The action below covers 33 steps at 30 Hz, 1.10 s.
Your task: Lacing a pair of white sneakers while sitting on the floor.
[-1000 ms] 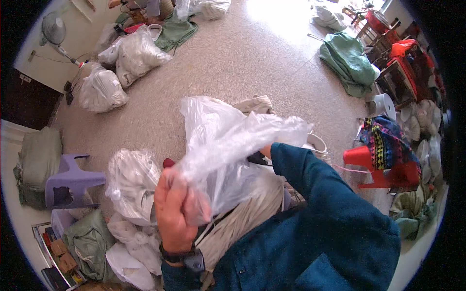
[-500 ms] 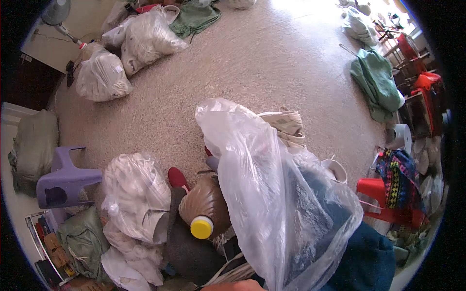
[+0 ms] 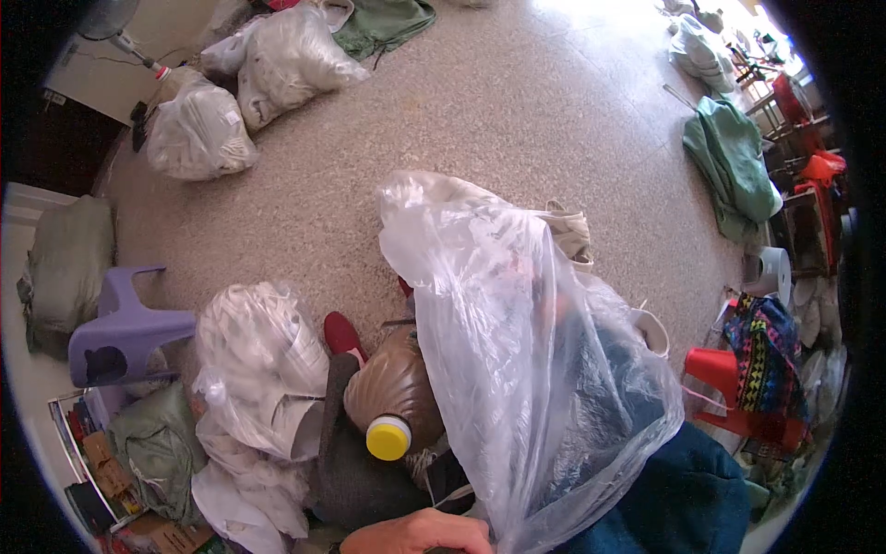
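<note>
The large clear crinkled plastic bag rises toward 12 o'clock from the left hand, whose grip, like the right's, is hidden.

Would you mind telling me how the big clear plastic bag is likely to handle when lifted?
The clear plastic bag looks thin and crumpled, so it is probably floppy and light. Its glossy film may be slippery, and it would likely sag rather than hold shape.

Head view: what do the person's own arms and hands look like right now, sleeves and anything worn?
Only one bare hand shows, at the lower edge; no glove or ring is visible, and which hand it is cannot be told. A dark teal, soft-looking fabric sleeve fills the lower right, partly seen through the clear plastic bag. The wrist is out of frame.
</note>
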Available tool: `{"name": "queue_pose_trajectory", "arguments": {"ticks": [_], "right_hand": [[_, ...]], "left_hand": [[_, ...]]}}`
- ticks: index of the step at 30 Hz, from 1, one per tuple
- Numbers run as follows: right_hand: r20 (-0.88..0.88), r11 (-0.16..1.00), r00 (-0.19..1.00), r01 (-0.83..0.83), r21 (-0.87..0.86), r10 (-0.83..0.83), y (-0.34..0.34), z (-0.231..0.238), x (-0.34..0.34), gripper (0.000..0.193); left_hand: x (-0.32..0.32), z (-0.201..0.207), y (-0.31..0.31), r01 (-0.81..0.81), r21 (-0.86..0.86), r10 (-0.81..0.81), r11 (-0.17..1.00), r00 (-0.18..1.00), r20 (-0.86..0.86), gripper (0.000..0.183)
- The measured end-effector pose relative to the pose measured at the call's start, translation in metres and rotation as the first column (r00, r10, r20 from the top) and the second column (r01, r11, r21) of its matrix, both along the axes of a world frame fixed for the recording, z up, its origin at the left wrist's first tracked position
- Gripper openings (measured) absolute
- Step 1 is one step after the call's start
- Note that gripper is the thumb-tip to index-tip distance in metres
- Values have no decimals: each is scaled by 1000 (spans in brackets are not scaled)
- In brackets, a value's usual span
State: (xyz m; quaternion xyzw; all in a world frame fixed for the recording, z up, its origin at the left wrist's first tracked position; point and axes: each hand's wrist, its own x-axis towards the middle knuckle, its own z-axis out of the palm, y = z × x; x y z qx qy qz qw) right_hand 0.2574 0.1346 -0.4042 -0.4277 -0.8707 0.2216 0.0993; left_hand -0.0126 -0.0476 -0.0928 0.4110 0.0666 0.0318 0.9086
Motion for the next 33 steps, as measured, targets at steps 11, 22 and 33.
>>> {"name": "queue_pose_trajectory", "arguments": {"ticks": [11,22,33], "right_hand": [[-120,991,985,115,-72,-123,-69,122,50,34],[-121,970,968,204,-134,-220,-236,294,121,33],[-792,830,342,441,-341,-506,-297,454,169,35]], "left_hand": [[17,9,-43,-796,-252,803,551,588,-100,26],[32,31,-5,-995,27,995,98,99,18,22],[12,13,-64,-961,247,992,121,108,-66,25]]}}
